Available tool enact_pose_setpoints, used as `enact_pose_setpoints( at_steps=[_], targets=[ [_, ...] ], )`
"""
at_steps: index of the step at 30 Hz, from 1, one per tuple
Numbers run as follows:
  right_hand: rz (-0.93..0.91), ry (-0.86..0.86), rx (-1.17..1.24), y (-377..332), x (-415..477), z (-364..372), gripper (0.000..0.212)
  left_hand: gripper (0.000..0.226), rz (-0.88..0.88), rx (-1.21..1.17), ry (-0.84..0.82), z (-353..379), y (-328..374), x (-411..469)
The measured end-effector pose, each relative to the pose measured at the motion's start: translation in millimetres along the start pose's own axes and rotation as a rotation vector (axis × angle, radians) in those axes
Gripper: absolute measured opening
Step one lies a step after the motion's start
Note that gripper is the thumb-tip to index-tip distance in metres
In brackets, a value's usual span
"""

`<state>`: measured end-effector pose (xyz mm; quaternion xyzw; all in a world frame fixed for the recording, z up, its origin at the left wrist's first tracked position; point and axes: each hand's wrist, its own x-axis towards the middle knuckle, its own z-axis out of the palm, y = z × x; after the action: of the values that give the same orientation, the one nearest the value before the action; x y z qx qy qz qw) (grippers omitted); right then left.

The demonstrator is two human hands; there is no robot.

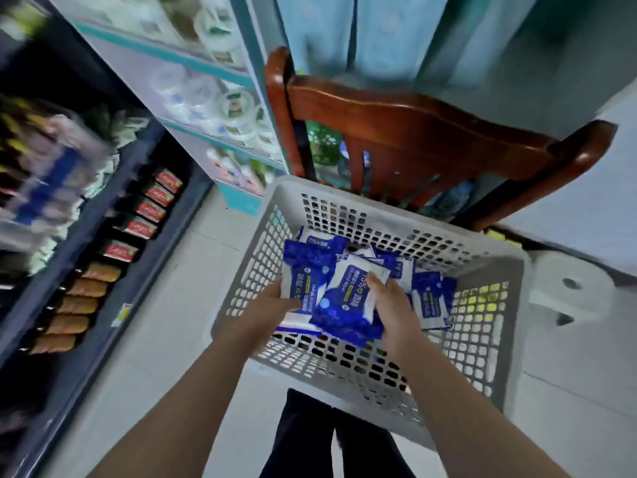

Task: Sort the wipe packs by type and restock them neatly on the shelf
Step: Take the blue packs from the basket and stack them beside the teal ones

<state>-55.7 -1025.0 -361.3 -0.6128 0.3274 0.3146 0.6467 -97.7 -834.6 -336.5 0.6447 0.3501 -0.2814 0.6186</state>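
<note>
Both hands in grey basket (386, 232). Left hand (272, 305) and right hand (393, 305): fingers closed on blue wipe packs (344, 301). Near basket half bare.

basket (496, 326) open above, chair (431, 139) close behind

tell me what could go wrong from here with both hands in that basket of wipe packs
1. The left hand and right hand are gathering several blue wipe packs at once; the glossy packs overlap loosely, so one may slide out when lifted.
2. The packs lie jumbled and facing different ways in the grey basket, so types could get mixed if grabbed as a bunch.
3. The basket seems to sit on the wooden chair; pulling on it might shift it.
</note>
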Motion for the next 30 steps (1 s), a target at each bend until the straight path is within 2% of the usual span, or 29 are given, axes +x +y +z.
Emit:
enact_pose_setpoints(
  at_steps=[1, 2, 5, 10, 14, 17, 20, 26, 30],
  targets=[
    [0.013, -0.048, 0.025, -6, -8, 9, 0.085, 0.036, 0.018, -0.054, 0.033, -4, 0, -12],
    [0.010, -0.094, 0.028, -12, -16, 20, 0.082, 0.035, 0.046, -0.097, 0.067, -9, -1, -24],
    [-0.113, -0.265, -0.066, -30, -45, 53, 0.038, 0.029, 0.132, -0.226, 0.202, -28, -3, -59],
    [-0.334, -0.433, -0.223, -47, -92, 116, 0.050, 0.018, 0.233, -0.360, 0.426, -84, -10, -110],
    [-0.450, -0.521, -0.280, -46, -123, 177, 0.037, 0.023, 0.314, -0.470, 0.600, -138, -18, -148],
    [-0.524, -0.581, -0.267, -43, -149, 235, 0.034, 0.026, 0.375, -0.546, 0.660, -181, -24, -178],
    [-0.616, -0.615, -0.305, -36, -172, 298, 0.035, 0.047, 0.446, -0.544, 0.736, -234, -34, -206],
    [-0.697, -0.736, -0.298, -19, -218, 411, 0.022, 0.036, 0.555, -0.580, 0.900, -339, -51, -250],
    [-0.774, -0.755, -0.355, -17, -240, 474, 0.018, 0.035, 0.634, -0.570, 0.976, -396, -56, -272]
  ],
)
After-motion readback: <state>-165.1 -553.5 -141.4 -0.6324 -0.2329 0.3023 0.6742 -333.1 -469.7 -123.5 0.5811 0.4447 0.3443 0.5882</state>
